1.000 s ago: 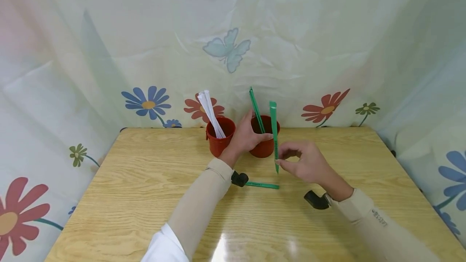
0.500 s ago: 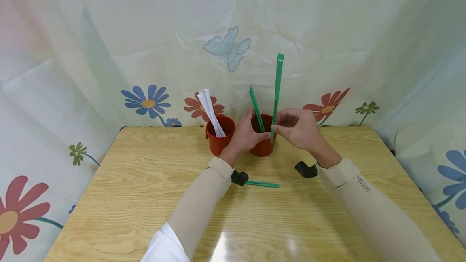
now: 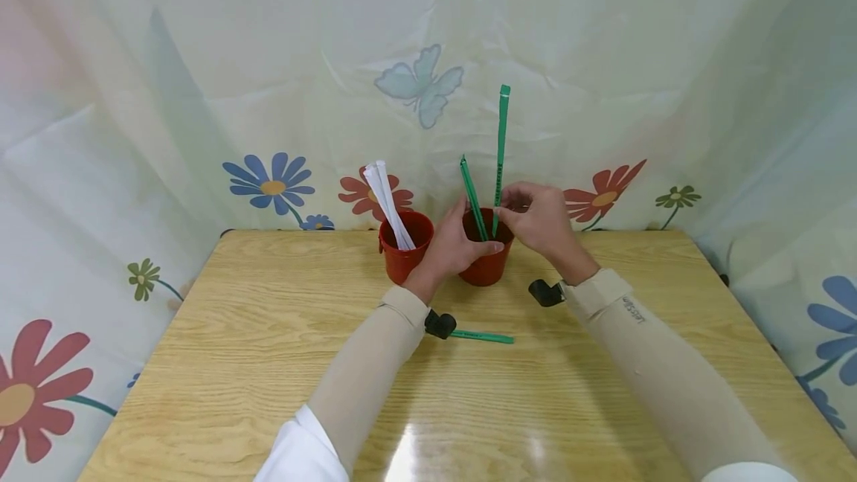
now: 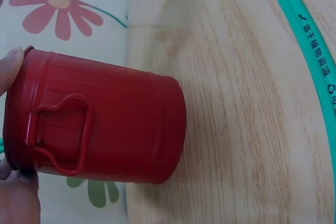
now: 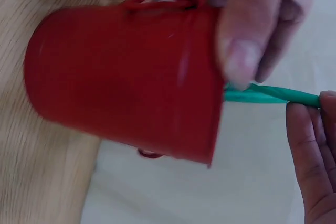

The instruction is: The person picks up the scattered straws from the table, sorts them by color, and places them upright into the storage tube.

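My left hand [image 3: 450, 250] grips the rim of the right-hand red bucket [image 3: 487, 268], thumb at the near side and fingers at the far side. In the left wrist view the bucket [image 4: 115, 119] stands on the table with a wire handle on its side. Above its mouth my right hand [image 3: 541, 220] pinches a green wrapped straw [image 3: 502, 132], held upright with its lower end inside the bucket mouth. Other green wrapped straws [image 3: 472, 195] lean in the same bucket. Another green wrapped straw [image 3: 485, 336] lies flat on the table, partly hidden by the left wrist's camera.
A second red bucket [image 3: 402, 266] stands to the left, holding several white wrapped straws [image 3: 391, 207]. The wooden table [image 3: 268, 333] ends at a flowered curtain [image 3: 301, 58] behind the buckets.
My right hand has lifted the pinched green straw up and back from in front of the bucket, and its lower end has entered the mouth. My left hand stays on the rim.
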Available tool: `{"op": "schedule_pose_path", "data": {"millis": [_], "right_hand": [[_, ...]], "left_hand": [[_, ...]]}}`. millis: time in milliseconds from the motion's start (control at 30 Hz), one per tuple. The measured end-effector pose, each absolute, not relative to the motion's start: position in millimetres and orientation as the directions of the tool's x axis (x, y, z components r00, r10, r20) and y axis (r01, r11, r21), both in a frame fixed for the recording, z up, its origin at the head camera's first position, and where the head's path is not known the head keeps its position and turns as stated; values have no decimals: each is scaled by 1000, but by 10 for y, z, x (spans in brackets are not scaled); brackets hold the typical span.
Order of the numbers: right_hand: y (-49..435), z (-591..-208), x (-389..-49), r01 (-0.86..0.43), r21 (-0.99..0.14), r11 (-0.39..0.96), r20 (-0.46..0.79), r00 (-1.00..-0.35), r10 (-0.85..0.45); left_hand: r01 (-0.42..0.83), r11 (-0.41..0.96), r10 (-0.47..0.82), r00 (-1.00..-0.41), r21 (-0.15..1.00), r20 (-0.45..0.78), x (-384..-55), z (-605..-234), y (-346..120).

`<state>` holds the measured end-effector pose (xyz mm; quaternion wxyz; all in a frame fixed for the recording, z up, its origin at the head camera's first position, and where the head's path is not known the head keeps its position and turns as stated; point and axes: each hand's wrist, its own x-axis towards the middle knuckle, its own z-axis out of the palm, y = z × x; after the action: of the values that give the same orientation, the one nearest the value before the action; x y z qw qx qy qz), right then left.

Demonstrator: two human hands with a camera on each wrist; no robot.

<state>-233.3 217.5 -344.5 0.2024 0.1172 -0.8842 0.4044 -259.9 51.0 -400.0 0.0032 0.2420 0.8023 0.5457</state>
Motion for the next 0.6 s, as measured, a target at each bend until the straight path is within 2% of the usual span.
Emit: {"op": "schedule_pose_path", "data": {"millis": [333, 600], "right_hand": [[2261, -3520, -2307, -313, -660, 683, 376, -925, -61], [2276, -3774, -2007, -420, -608, 674, 532, -845, -47]], "left_hand": [[377, 333, 380, -892, 864, 243, -2585, -3979, 532], [362, 362, 370, -902, 859, 224, -2573, -3988, 519]]}}
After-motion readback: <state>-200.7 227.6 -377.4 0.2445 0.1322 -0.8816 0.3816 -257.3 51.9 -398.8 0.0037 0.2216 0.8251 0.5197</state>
